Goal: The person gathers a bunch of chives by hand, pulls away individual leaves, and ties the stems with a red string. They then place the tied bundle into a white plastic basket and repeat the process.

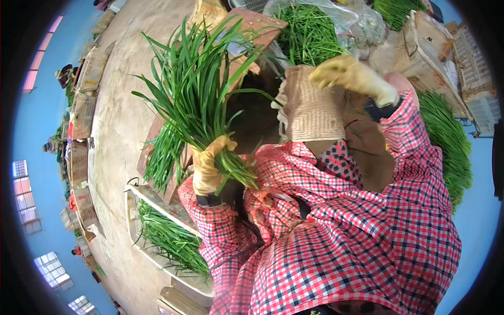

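The left hand, in a yellow glove, has its fingers closed around a bunch of long green leaves near the stem ends. The leaves fan out toward 11 o'clock above the hand.

The right hand, also gloved, is at 1 o'clock. Its fingers curl over the top edge of a woven hat; whether they grip it or only rest on it cannot be told.

A tray at 7 o'clock holds more greens. A further heap lies in clear plastic at 12 o'clock.

To hold the bunch well, the grip should stay low on the stems, firm enough to keep them aligned, but not crushing. Loose leaves are likely to slip out if the fist relaxes.
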`<act>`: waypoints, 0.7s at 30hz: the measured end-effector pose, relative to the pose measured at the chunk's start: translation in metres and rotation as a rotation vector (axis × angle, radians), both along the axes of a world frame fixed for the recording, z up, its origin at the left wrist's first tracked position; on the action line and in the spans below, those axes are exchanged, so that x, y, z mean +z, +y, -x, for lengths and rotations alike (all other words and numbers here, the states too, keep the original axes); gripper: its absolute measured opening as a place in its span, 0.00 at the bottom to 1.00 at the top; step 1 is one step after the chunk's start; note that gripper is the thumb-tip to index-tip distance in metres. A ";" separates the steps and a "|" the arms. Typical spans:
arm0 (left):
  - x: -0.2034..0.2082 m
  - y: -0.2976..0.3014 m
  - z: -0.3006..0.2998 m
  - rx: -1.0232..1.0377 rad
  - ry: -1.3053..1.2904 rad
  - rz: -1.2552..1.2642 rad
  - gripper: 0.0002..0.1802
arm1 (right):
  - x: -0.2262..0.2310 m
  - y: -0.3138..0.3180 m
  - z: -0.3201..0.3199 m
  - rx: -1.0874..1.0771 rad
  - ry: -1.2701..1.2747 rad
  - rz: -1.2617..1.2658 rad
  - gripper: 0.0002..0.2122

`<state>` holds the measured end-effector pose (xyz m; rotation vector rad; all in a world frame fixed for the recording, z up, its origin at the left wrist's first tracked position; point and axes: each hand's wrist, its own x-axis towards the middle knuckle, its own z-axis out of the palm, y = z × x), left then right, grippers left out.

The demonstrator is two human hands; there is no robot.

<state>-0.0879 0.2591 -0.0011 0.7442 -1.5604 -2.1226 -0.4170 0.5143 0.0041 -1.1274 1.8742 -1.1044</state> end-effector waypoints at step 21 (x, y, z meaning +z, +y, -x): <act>0.002 -0.022 -0.037 -0.134 -0.076 0.139 0.11 | 0.016 -0.221 -0.068 0.612 -0.791 0.880 0.25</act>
